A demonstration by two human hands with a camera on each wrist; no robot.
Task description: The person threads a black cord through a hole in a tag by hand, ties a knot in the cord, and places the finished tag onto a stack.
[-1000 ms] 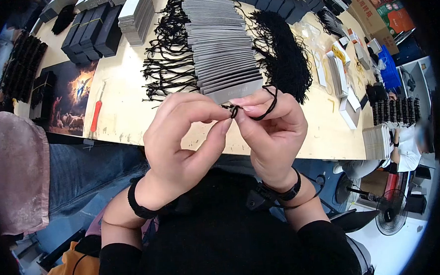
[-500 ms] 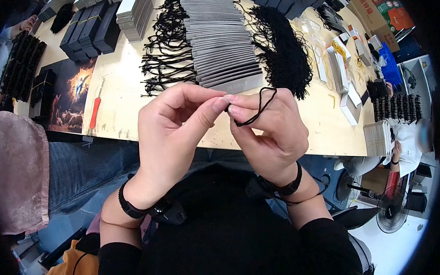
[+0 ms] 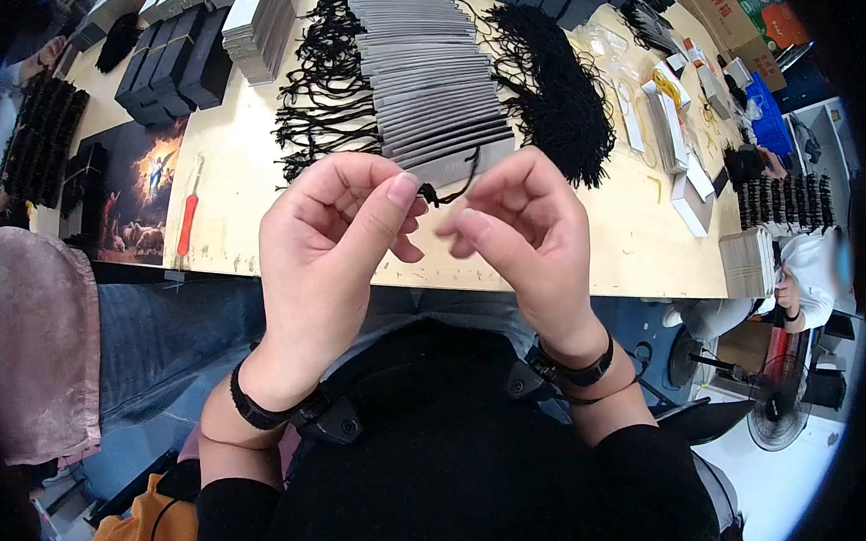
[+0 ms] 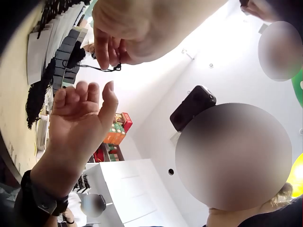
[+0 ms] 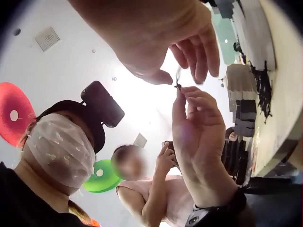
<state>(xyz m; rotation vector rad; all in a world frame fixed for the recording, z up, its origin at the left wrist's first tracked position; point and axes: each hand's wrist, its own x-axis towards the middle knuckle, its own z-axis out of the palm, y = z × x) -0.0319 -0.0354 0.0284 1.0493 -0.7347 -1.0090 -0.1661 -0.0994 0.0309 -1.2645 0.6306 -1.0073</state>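
Pale wood is showing on the table (image 3: pixel 638 255), which is filling much of the upper half of the head view. Grey strips (image 3: pixel 433 84) are lying overlapped in a long row at upper centre. Black strands (image 3: pixel 559 97) are lying heaped just right of that row, and a black fringe (image 3: pixel 327 124) is running along its left side. At the left of the frame, a print (image 3: pixel 145 192) is showing a winged figure above sheep. Dark boxes (image 3: pixel 173 69) are sitting together at upper left, beside a white stack (image 3: pixel 256 35).

Near the centre, the left hand (image 3: pixel 328 237) is pressing thumb and finger together at the tips. Facing it, the right hand (image 3: pixel 534 236) is gripping nothing — its fingers are bending loosely and its thumb is staying apart from them in the right wrist view. A red-handled tool (image 3: pixel 188 225) is lying at centre left, beside the print.

Smallest is the cord (image 3: pixel 436 200) — the left thumb and finger are pinching it between the two hands, and its loose end is pointing upward, overlapping the nearest strip.
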